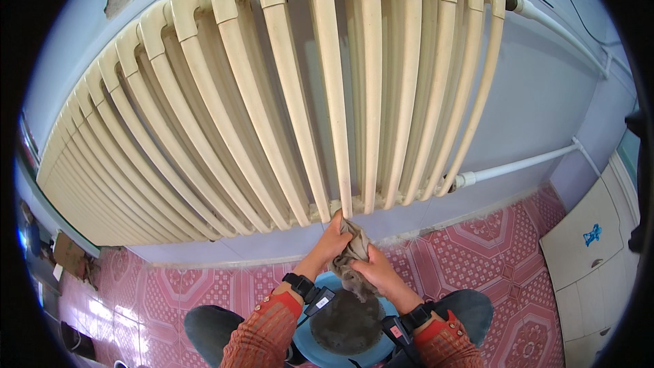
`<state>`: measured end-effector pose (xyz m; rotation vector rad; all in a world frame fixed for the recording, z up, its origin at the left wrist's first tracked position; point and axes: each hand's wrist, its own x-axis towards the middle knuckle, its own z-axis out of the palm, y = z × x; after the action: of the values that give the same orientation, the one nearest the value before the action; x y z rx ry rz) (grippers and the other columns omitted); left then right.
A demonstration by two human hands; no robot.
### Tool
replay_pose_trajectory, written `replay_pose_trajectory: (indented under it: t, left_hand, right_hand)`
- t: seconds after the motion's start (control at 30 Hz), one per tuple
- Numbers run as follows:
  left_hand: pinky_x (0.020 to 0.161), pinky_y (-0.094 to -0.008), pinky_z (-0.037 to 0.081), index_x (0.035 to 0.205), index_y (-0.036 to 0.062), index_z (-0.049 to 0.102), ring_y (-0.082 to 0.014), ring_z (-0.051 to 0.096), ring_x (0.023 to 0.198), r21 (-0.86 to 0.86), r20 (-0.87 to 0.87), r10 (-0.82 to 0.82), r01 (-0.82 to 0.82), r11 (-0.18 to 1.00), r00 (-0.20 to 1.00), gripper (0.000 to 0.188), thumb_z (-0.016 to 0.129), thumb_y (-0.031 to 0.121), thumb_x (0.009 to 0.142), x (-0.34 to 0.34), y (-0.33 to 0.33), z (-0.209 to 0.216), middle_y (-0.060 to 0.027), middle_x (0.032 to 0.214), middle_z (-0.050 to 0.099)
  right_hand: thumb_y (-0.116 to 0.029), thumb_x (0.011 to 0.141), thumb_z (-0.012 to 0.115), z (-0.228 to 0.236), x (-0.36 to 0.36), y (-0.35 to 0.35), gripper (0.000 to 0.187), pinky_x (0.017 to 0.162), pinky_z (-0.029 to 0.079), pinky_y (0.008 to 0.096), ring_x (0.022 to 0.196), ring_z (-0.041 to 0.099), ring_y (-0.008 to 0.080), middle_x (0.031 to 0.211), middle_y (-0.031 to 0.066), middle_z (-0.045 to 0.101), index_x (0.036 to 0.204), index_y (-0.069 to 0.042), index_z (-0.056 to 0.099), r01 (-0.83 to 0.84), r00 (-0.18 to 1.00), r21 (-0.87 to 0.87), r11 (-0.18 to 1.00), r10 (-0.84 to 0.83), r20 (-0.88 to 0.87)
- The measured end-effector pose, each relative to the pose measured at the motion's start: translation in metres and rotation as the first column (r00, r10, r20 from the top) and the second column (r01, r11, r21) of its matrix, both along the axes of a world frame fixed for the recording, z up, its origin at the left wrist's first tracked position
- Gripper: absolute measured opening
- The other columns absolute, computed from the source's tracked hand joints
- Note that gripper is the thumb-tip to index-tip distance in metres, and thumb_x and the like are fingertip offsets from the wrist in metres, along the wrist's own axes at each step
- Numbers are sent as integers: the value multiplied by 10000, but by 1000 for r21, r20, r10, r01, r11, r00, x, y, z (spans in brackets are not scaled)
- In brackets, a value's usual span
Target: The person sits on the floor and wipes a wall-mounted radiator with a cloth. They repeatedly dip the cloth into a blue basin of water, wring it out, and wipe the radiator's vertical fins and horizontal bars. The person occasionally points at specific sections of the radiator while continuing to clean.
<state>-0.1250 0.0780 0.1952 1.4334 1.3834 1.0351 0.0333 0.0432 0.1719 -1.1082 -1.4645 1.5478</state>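
A long cream radiator [340,95] with many upright columns spans the wall before me. At the foot of one column, my left hand [334,238] is closed on a wet-looking greyish-brown cloth [355,249], its fingertips up against the radiator's lower end. My right hand [379,270] grips the same cloth a little lower and to the right. The cloth's loose end hangs over a light blue basin [308,342] of murky grey water [347,324], which stands on the floor between my knees.
White pipes [524,162] leave the radiator on the right. A pale cabinet [586,252] with a blue sticker stands at the right edge. Pink patterned tiles [524,286] cover the floor. A cardboard box [70,253] sits at the far left.
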Motion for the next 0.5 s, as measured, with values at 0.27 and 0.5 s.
replay_pose_trajectory:
  t: [0.27,0.5]
  left_hand:
    - [993,-413,423,1497,16,180,-391,534,1197,-144,-411,-10,-54,988,912,760,518,111,823,-11,-35,-5,-297,1300,526]
    - [773,-495,516,1462,-40,183,-458,648,823,56,-717,67,-39,998,694,748,517,87,805,7,-33,42,-302,867,660]
  right_hand:
    - [-179,773,658,-4,-3,-15,419,812,502,358,930,641,263,981,184,659,1106,54,556,-134,991,-29,991,134,8]
    - [-134,800,640,0,-4,-14,400,815,493,367,927,635,253,994,182,655,1139,52,536,-78,989,97,992,90,-121]
